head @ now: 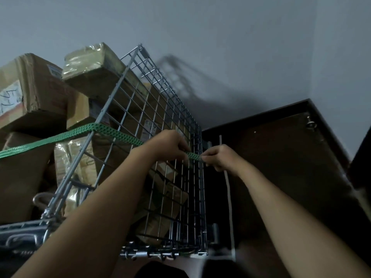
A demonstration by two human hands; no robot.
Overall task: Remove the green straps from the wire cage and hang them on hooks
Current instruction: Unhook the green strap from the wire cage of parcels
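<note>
A tall wire cage (160, 109) stuffed with cardboard boxes rises in front of me. A green perforated strap (100, 131) wraps around its upper part, running from the far left across the cage's side panel to its right corner. My left hand (170, 145) is shut on the strap near that corner. My right hand (220, 159) pinches the strap's end just to the right, beside the cage's corner post. A short piece of green strap shows between my two hands. No hooks are visible.
Cardboard boxes (30, 93) and tape-wrapped parcels (94, 63) are stacked inside and above the cage. A dark brown wooden door or cabinet (281, 157) stands right of the cage, with a white cord (228, 187) hanging along it. A grey wall is behind.
</note>
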